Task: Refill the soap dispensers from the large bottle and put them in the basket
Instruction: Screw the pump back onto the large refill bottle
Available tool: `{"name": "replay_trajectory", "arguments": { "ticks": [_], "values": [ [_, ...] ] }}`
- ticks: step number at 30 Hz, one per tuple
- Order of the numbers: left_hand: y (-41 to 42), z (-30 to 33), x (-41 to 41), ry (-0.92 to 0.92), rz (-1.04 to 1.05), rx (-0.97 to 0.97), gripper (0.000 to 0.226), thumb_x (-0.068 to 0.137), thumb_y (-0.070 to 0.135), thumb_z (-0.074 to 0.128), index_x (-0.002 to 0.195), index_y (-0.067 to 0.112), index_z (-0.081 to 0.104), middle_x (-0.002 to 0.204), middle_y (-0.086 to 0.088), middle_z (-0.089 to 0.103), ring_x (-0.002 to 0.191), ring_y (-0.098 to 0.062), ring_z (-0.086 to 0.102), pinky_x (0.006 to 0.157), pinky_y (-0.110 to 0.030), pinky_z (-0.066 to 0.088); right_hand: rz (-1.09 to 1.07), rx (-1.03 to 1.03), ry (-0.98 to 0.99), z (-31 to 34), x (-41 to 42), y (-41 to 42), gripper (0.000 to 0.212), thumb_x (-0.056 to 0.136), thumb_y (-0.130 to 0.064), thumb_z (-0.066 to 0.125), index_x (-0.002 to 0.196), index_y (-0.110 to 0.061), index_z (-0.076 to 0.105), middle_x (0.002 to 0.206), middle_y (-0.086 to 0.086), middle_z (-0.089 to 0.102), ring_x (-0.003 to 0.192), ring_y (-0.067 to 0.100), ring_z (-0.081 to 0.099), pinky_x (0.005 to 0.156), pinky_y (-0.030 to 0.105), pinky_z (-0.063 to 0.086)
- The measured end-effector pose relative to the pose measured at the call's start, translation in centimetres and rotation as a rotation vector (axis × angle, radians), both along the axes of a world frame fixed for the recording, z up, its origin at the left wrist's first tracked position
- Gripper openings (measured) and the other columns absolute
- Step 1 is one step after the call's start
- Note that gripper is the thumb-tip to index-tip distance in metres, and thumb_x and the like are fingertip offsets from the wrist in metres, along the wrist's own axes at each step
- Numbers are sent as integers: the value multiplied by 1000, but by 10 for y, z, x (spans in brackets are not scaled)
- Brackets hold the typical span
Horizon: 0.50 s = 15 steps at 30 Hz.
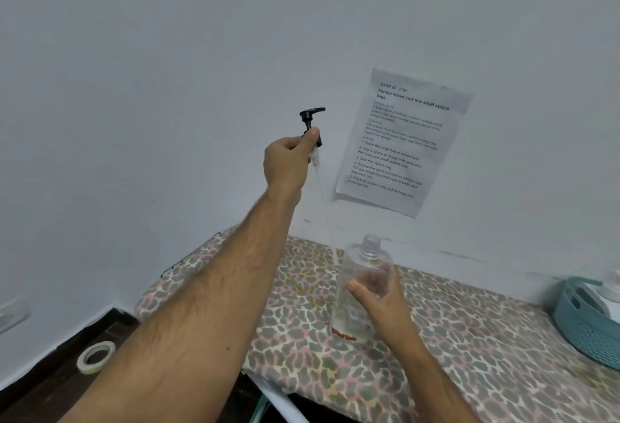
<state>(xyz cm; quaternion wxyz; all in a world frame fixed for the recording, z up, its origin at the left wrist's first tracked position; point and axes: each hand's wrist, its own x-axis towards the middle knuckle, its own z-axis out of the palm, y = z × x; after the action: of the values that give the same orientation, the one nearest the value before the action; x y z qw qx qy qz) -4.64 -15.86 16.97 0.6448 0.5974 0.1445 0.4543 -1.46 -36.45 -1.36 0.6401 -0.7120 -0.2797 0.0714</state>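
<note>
A leopard-print board (436, 338) carries a clear bottle (364, 288) and teal basket (583, 322).

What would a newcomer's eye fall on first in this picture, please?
Probably the black pump head, held high against the wall by the left hand, its clear tube trailing down. Below it, the right hand grips an open clear dispenser bottle on the leopard-print surface.
</note>
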Motion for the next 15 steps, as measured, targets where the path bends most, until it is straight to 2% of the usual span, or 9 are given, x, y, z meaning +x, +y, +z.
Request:
{"name": "replay_trajectory", "arguments": {
  "ticks": [4, 6, 8, 11, 15],
  "values": [
    [-21, 29, 6, -88, -17, 19, 26, 86, 41, 73, 81, 16, 76, 87, 2, 75, 82, -13, 68, 61, -21, 43, 3, -10, 12, 1, 0, 1, 85, 69, -52, 78, 142, -36, 36, 124, -8, 62, 108, 3, 63, 93, 35, 54],
    [-31, 37, 10, -137, -15, 32, 25, 86, 39, 74, 85, 14, 77, 87, 2, 76, 86, -13, 69, 74, -28, 54, 0, -17, 15, 1, 1, 1, 83, 69, -54, 78, 140, -37, 38, 123, -7, 62, 108, 5, 64, 94, 37, 55],
    [-40, 40, 14, -161, -10, 33, 23, 85, 37, 75, 87, 14, 76, 87, 2, 76, 84, -11, 69, 84, -32, 57, -4, -24, 17, 1, 1, 1, 84, 68, -55, 78, 140, -38, 38, 122, -8, 63, 107, 5, 64, 95, 40, 55],
    [-54, 39, 16, -191, -14, 25, 20, 87, 35, 74, 88, 15, 75, 88, 3, 75, 80, -7, 67, 83, -29, 56, -6, -32, 18, 0, 1, 1, 80, 71, -53, 80, 138, -38, 39, 121, -8, 64, 107, 6, 64, 95, 43, 55],
    [-63, 41, 17, -232, -17, 18, 20, 88, 34, 73, 93, 14, 74, 89, 4, 75, 79, -5, 67, 79, -22, 53, -5, -47, 29, -1, 2, 1, 70, 79, -41, 80, 136, -39, 40, 121, -8, 63, 109, 8, 63, 95, 44, 55]
  ]
}}
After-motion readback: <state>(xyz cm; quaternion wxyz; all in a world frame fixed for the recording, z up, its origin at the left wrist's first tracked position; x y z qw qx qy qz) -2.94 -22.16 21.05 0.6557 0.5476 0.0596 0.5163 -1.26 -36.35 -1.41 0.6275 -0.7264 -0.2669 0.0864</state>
